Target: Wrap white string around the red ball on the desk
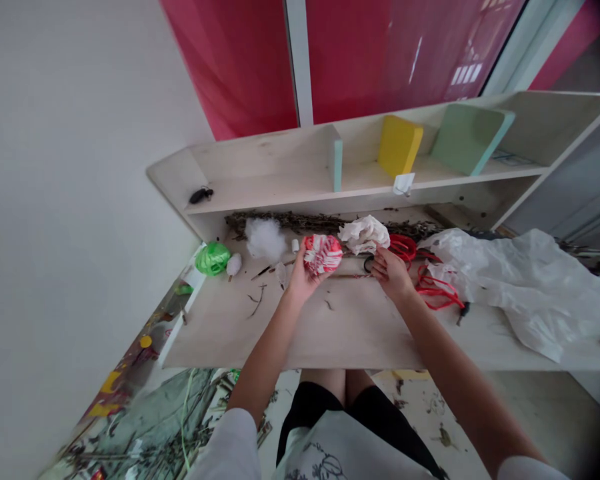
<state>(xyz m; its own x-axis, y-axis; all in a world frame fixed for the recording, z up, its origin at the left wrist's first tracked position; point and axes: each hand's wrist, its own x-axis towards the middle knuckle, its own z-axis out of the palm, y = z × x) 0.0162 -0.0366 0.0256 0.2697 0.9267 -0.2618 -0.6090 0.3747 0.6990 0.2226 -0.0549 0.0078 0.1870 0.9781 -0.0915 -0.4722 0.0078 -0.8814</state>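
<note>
My left hand (pixel 303 281) is closed around a red-and-white ball of yarn (pixel 323 255), held above the desk. To its right, the bent fingers of my right hand (pixel 391 272) meet the lower edge of a crumpled white plastic bag (pixel 364 233); they look pinched on it, though the fingertips are partly hidden. A dark ring (pixel 368 264) lies beside those fingers. Loops of red cord (pixel 437 293) lie to the right of my right hand. Behind and left of the ball are a small white spool (pixel 295 245) and a tuft of white stuffing (pixel 265 240).
Bundled dry twigs (pixel 300 221) line the desk's back. A green twine ball (pixel 213 259) sits at the left, and a large clear plastic sheet (pixel 535 287) covers the right. Above runs a shelf (pixel 260 187) with yellow (pixel 399 143) and green dividers. Debris litters the floor (pixel 160 413).
</note>
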